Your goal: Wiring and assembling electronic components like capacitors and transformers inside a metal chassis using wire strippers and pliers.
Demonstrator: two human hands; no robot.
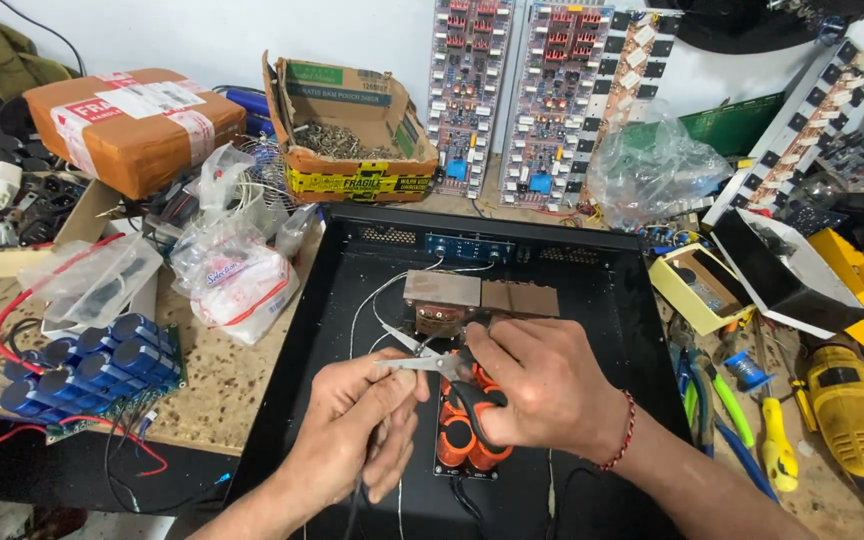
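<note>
Scissors (430, 362) with orange-and-black handles sit clenched in the right hand (537, 385) at six o'clock over an open black metal chassis (632, 330), blades parted toward ten o'clock at thin wires (372, 305) that the left hand (357, 435) pinches tight. Beneath the hands lies a board of orange capacitors (467, 445); a transformer (477, 300) already sits at twelve o'clock inside the case. Judging by the loose leads, wiring looks unfinished. At nine o'clock rests a blue capacitor bank (102, 365); at three o'clock, a yellow power tool (852, 415); at eleven o'clock, a cardboard box of screws (352, 130).
</note>
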